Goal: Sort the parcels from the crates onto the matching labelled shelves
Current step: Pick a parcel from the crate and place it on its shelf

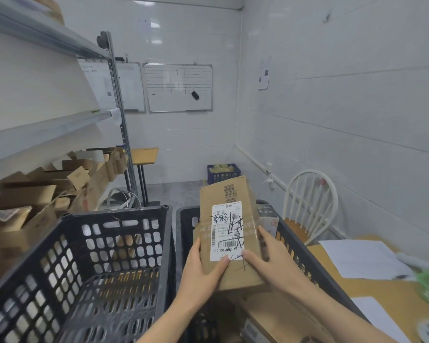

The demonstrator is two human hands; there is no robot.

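Head-height view, looking down into a small white-tiled storeroom. Front and centre, raised over the right-hand black crate (pixel 307 258): a brown cardboard parcel (pixel 243 194), tilted away from the viewer, with its white shipping label (pixel 227 231) facing up, printed with barcodes and scrawled over in black marker. Held by 2 bare hands. Left hand (pixel 201 271) at the near left corner, thumb tip on the lower edge of the label, fingers hidden beneath, grip clamped on the parcel. Right hand (pixel 273 258) at the near right side, thumb laid across the top face just beside the label, fingers wrapped over the right edge, grip likewise clamped on the parcel. Beneath the parcel, inside the right-hand crate: more cardboard boxes (pixel 282 315). Just beside that crate, on the left: a 2nd black perforated crate (pixel 114 215). Far left: grey metal shelving (pixel 47 127), its lowest visible shelf heaped with open brown cartons (pixel 47 184). Right: a wooden table (pixel 382 288) carrying white sheets of paper (pixel 364 258), and beyond it a white spindle-back chair (pixel 312 199). On the far wall: a ruled whiteboard (pixel 178 87). On the floor below it: a blue basket (pixel 223 173).
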